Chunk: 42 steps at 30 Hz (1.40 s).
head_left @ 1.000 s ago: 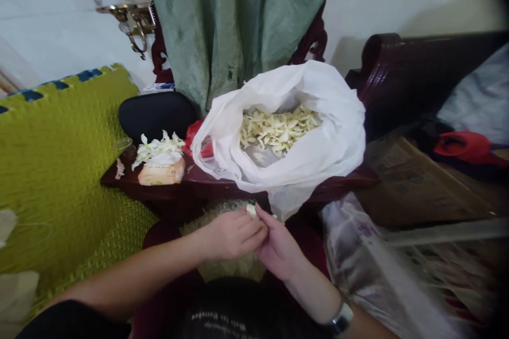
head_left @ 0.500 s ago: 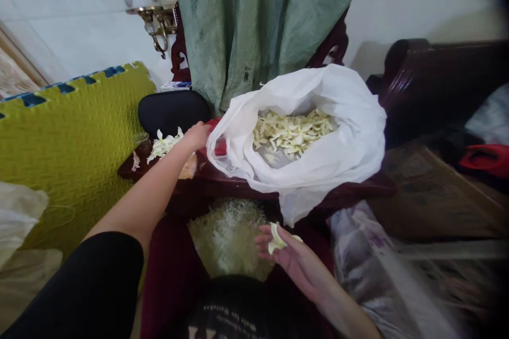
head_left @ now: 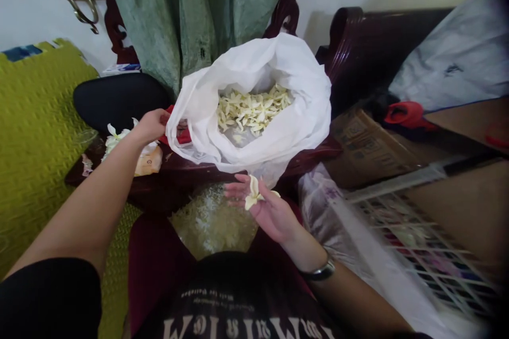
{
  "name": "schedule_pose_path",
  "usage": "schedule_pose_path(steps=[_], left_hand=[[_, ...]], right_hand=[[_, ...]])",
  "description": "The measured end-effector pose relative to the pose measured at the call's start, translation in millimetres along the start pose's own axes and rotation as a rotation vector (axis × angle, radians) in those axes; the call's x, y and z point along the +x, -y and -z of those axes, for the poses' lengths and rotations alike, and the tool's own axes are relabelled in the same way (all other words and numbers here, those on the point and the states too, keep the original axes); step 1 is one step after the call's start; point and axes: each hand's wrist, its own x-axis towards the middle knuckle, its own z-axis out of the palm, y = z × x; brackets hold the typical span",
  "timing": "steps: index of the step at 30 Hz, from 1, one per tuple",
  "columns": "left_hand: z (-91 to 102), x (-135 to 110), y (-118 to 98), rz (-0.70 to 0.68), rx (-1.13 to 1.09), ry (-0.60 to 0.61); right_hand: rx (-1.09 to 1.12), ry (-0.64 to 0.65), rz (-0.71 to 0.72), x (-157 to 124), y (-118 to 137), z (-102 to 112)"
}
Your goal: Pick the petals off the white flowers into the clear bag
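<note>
Far left, a loose pile of white petals (head_left: pixel 117 140) on a dark wooden tabletop (head_left: pixel 186 183), just below a black padded case (head_left: pixel 119 98). Next, left hand (head_left: pixel 151 126) at the rim of a white plastic bag (head_left: pixel 278 58), beside a red scrap (head_left: pixel 183 139); grip impossible to tell, rim apparently held open. Inside, a heap of pale petals (head_left: pixel 250 108). Below, right hand (head_left: pixel 264 211) open, palm up, fingers spread, a few petals (head_left: pixel 251 196) lying loose on it, the flat palm seemingly there to carry them.
</note>
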Motion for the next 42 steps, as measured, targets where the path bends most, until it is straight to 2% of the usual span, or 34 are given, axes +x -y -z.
schedule_pose_path(steps=[2, 3, 5, 6, 7, 9, 10, 12, 15, 18, 21, 23, 24, 27, 29, 31, 35, 42], left_hand=[[15.1, -14, -1, -0.02, 0.057, -0.16], [19.6, -28, -7, -0.076, 0.066, -0.372], [19.1, -72, -30, -0.357, 0.012, -0.708], [13.8, -99, -45, -0.427, -0.061, -0.764], [5.8, -127, -61, -0.467, -0.156, -0.676], [-14.8, -177, -90, -0.522, -0.28, -0.284], [-25.2, -196, -101, -0.525, -0.335, -0.177], [-41.9, -216, -113, -0.485, -0.443, -0.067], [-51.5, -216, -113, -0.519, -0.463, -0.01], [-50.0, -206, -109, -0.648, -0.324, -0.022], [-48.0, -202, -109, -0.658, -0.281, -0.026], [-47.4, -201, -110, -0.56, -0.342, 0.032], [-47.0, -201, -110, -0.466, -0.392, 0.057], [-45.0, -197, -108, -0.031, -0.626, 0.112], [-43.5, -193, -105, 0.241, -0.786, 0.154], [-42.1, -188, -102, 0.399, -0.917, 0.204], [-41.4, -180, -95, 0.485, -1.011, 0.2], [-43.2, -182, -88, 0.455, -0.873, 0.134]], right_hand=[[0.006, -0.035, 0.057, 3, 1, -4], [0.015, -0.059, 0.08, 5, 0, -6], [0.035, -0.099, 0.109, 10, -1, -10], [0.04, -0.106, 0.117, 13, -3, -12], [0.036, -0.105, 0.126, 16, -5, -14], [-0.015, -0.085, 0.157, 20, -8, -17], [-0.069, -0.08, 0.185, 22, -10, -17], [-0.223, -0.082, 0.237, 24, -12, -18], [-0.366, -0.11, 0.225, 27, -14, -17], [-0.319, -0.157, 0.146, 29, -14, -19], [-0.251, -0.182, 0.049, 30, -13, -20], [-0.199, -0.149, -0.043, 29, -12, -19], [-0.183, -0.119, -0.083, 28, -11, -18], [-0.184, -0.03, -0.17, 23, -8, -11], [-0.194, -0.014, -0.208, 21, -7, -5], [-0.185, -0.047, -0.244, 21, -7, 0], [-0.139, -0.169, -0.309, 22, -8, 5], [-0.1, -0.283, -0.287, 22, -12, 9]])
